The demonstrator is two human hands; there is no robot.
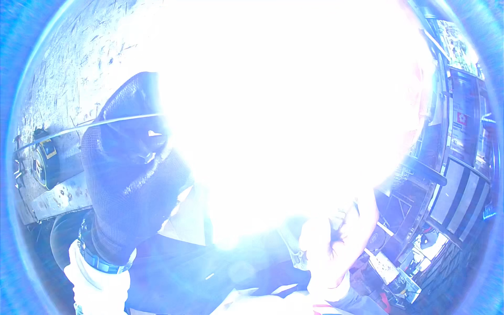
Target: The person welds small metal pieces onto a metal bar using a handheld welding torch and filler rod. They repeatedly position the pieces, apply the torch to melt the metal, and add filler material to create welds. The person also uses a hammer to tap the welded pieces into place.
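Two hands work low at the glare's edge: the left hand (131,178), dark-gloved, pinches a thin wire rod (79,127) toward the white flare, likely feeding it. The right hand (336,236) seems closed, though its contents are washed out. Beyond lies the scarred metal worktop (63,63).

A scarred, scratched grey metal worktop (63,58) fills the upper left, its surface pitted and marked. On it at the left lies a round yellow-and-black tape measure (44,157), near the worktop's lower edge. A thin straight metal rod (79,127) runs across above the tape measure. White glare hides the worktop's middle and right.
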